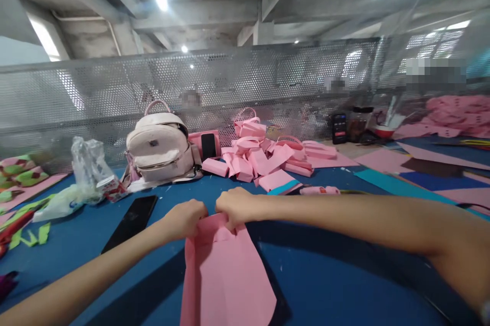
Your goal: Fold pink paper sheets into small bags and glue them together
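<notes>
A pink paper sheet (225, 275) lies on the blue table (344, 275) in front of me, its far edge creased. My left hand (186, 219) grips that far edge at the left. Close beside it, my right hand (235, 207) pinches the same edge at the right. Both fists are closed on the paper, almost touching each other.
A heap of folded pink paper pieces (264, 157) sits behind the hands. A beige backpack (161, 147) stands at the back left, a black phone (132, 219) lies left of my left hand, and a clear plastic bag (90, 173) is further left. A perforated metal screen (237, 81) closes the back.
</notes>
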Motion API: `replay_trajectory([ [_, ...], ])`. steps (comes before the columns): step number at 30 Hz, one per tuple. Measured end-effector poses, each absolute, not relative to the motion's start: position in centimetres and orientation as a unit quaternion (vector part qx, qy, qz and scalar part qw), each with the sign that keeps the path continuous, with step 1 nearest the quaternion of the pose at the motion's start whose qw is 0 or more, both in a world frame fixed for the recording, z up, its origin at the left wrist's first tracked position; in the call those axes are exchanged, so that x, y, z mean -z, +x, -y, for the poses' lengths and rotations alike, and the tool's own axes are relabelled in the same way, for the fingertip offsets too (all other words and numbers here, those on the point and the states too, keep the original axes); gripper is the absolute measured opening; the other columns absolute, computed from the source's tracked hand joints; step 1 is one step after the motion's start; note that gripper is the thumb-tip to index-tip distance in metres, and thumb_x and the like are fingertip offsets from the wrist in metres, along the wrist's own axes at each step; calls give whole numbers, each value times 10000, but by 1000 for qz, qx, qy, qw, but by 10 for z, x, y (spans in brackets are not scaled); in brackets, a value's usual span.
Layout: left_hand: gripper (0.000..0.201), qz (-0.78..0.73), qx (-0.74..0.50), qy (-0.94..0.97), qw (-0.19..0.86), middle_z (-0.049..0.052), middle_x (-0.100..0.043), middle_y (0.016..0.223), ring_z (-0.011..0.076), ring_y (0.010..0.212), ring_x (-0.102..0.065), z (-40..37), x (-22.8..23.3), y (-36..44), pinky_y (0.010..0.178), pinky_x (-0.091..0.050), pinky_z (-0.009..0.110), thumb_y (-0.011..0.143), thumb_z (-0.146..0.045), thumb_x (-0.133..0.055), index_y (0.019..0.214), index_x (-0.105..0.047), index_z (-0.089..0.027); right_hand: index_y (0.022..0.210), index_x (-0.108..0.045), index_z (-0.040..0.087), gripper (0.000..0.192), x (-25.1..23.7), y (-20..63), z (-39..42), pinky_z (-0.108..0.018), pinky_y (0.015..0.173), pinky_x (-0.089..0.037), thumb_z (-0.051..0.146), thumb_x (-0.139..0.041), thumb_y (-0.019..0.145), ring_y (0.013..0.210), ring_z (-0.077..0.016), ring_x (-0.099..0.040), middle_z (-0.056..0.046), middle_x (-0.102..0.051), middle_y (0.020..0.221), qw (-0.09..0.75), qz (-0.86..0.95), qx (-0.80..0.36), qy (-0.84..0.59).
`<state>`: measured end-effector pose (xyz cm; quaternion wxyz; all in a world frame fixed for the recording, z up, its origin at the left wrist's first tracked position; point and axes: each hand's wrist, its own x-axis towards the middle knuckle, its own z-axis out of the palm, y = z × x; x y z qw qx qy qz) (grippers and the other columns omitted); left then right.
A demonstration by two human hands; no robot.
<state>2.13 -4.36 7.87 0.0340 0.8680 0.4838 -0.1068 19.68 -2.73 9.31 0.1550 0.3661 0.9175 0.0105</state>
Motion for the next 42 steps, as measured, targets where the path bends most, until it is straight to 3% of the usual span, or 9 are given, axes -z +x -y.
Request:
replay_trajectory([
  [10, 317, -483, 95, 870, 21, 79, -748, 969, 285, 921, -704, 42, -74, 28, 652, -486, 278, 663, -86, -583, 922, -709, -219, 957, -747, 175, 378, -89, 191, 24, -271, 572, -449, 294, -845, 612, 890, -293, -716, -105, -758, 983, 172, -914, -10, 369],
  [13, 260, -493, 78, 866, 34, 57, -741, 952, 248, 853, -698, 38, -69, 30, 593, -447, 251, 706, -171, -584, 930, -705, -224, 920, -743, 191, 318, -87, 192, 22, -257, 536, -429, 371, -797, 663, 818, -260, -721, -65, -762, 901, 162, -916, -1, 367],
  [17, 224, -495, 71, 864, 55, 27, -741, 892, 215, 772, -685, 35, -68, 32, 538, -399, 234, 699, -196, -596, 892, -706, -228, 989, -732, 209, 312, -87, 196, 22, -260, 548, -430, 409, -732, 749, 900, -269, -718, -68, -758, 968, 147, -918, -8, 367],
  [26, 372, -485, 97, 866, 74, 69, -733, 1046, 258, 937, -688, 36, -79, 28, 674, -473, 252, 645, -122, -628, 1000, -696, -207, 1013, -727, 154, 381, -87, 185, 27, -298, 601, -496, 219, -822, 651, 917, -300, -717, -115, -747, 1005, 191, -915, -33, 352],
  [30, 413, -477, 108, 869, 75, 60, -735, 1059, 251, 974, -680, 38, -81, 22, 700, -477, 244, 622, -99, -621, 1011, -695, -218, 954, -732, 156, 274, -86, 185, 25, -297, 616, -500, 172, -776, 684, 918, -287, -714, -106, -745, 992, 199, -920, -40, 336],
  [37, 342, -492, 108, 862, 65, 68, -734, 989, 278, 914, -687, 40, -75, 19, 639, -467, 269, 606, -163, -651, 941, -700, -210, 987, -722, 202, 298, -87, 195, 27, -280, 608, -468, 229, -753, 693, 901, -275, -712, -79, -748, 970, 172, -924, -49, 339],
  [42, 298, -503, 102, 856, 62, 71, -735, 973, 275, 884, -691, 41, -76, 25, 630, -461, 272, 644, -181, -639, 935, -693, -214, 951, -719, 217, 205, -84, 196, 29, -270, 561, -417, 278, -677, 760, 856, -260, -717, -68, -755, 943, 137, -927, -54, 346],
])
